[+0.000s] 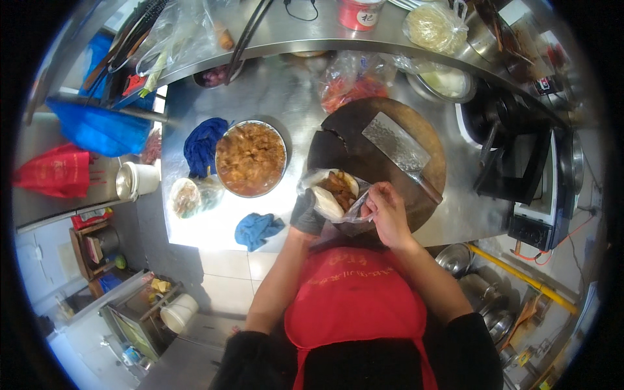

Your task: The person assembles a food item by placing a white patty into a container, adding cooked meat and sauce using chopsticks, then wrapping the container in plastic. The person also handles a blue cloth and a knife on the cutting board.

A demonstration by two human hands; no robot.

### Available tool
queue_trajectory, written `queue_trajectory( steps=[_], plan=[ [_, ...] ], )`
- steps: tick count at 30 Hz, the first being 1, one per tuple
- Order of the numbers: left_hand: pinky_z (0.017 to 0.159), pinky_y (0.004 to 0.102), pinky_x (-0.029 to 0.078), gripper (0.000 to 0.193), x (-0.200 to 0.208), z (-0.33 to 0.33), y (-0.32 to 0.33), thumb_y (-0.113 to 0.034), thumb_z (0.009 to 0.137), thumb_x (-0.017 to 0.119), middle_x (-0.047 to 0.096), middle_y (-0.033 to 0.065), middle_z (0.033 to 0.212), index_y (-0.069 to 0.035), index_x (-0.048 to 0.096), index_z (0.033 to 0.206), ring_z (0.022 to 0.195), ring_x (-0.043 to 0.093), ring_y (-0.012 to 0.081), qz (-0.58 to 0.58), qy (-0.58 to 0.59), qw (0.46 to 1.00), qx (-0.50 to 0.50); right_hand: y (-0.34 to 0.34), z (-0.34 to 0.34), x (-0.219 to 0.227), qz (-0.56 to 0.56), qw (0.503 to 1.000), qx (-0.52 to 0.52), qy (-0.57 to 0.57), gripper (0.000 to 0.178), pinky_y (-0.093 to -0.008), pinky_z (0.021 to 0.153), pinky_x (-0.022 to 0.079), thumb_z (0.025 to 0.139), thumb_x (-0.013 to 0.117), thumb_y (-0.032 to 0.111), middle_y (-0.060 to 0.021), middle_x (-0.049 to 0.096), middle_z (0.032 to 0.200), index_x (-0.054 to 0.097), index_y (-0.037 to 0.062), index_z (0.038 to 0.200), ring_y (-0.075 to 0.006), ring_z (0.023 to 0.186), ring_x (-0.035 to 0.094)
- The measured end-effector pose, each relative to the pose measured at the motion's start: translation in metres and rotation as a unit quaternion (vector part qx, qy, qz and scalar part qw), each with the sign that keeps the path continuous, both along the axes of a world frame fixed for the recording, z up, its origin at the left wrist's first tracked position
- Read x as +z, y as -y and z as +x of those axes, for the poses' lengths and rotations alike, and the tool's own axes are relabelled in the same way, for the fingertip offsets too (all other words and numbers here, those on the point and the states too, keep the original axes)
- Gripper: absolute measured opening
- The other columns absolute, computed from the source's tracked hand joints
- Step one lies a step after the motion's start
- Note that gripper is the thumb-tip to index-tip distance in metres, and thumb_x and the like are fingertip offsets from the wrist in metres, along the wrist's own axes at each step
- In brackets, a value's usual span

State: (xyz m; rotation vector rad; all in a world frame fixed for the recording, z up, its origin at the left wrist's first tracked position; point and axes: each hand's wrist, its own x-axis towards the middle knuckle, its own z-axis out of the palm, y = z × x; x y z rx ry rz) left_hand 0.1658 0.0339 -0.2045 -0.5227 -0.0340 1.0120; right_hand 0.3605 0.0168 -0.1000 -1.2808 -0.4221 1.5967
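Observation:
A white bun (327,203) stuffed with brown meat sits in a clear plastic bag (356,213), above the near left part of a round wooden chopping block (426,120). My left hand (305,216), in a dark glove, is closed around the bag and bun from the left. With bare fingers, my right hand (389,211) pinches the right edge of the bag. A cleaver (398,144) lies flat on the block, its handle toward the near right rim. Left of the block stands a round metal basin (285,156) full of brown stewed meat.
Beside the basin lie a dark blue cloth (203,146), a bagged white tub (185,197) and a lighter blue cloth (257,231). Behind the block sits a bag of shredded orange food (354,84). A raised steel shelf (292,39) spans the back; a black appliance (520,169) stands right.

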Motion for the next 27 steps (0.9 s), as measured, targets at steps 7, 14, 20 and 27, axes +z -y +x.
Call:
queue_trajectory(
  steps=[7, 14, 20, 27],
  plan=[
    [0.110, 0.0377, 0.047, 0.045, 0.021, -0.006, -0.005, -0.018, 0.105, 0.054, 0.055, 0.0099, 0.146, -0.011, 0.048, 0.149, 0.130, 0.056, 0.0250, 0.152, -0.627, 0.756, -0.114, -0.027, 0.011, -0.012, -0.017, 0.994, 0.056, 0.087, 0.015, -0.0280, 0.046, 0.039, 0.105, 0.058, 0.019, -0.0008, 0.048, 0.073, 0.054, 0.0051, 0.102, -0.0126, 0.052, 0.049],
    [0.118, 0.0371, 0.038, 0.064, 0.056, -0.027, -0.029, -0.003, 0.088, 0.056, 0.049, 0.0183, 0.153, -0.009, 0.047, 0.151, 0.139, 0.050, 0.0348, 0.479, -0.860, 0.061, -0.166, -0.060, 0.031, -0.023, 0.011, 0.979, 0.128, 0.158, 0.014, -0.0282, 0.046, 0.045, 0.104, 0.059, 0.015, -0.0025, 0.052, 0.071, 0.057, 0.0018, 0.105, -0.0127, 0.053, 0.055],
    [0.103, 0.0393, 0.047, 0.035, 0.094, -0.005, -0.053, -0.016, 0.095, 0.061, 0.067, 0.0227, 0.128, -0.004, 0.067, 0.127, 0.122, 0.062, 0.0351, 0.194, -0.813, 0.542, -0.086, -0.081, 0.041, -0.028, 0.012, 0.978, 0.142, 0.151, 0.020, -0.0294, 0.048, 0.050, 0.102, 0.060, 0.015, -0.0074, 0.062, 0.075, 0.061, -0.0037, 0.107, -0.0141, 0.055, 0.061],
    [0.095, 0.0405, 0.050, 0.029, 0.151, -0.026, -0.074, -0.021, 0.099, 0.061, 0.071, 0.0181, 0.113, 0.000, 0.069, 0.118, 0.106, 0.066, 0.0333, 0.385, -0.897, 0.167, -0.139, -0.093, 0.045, 0.036, 0.227, 0.737, 0.233, 0.592, 0.040, -0.0413, 0.095, 0.051, 0.098, 0.065, 0.022, -0.0211, 0.065, 0.120, 0.061, -0.0046, 0.127, -0.0311, 0.110, 0.064]
  ],
)
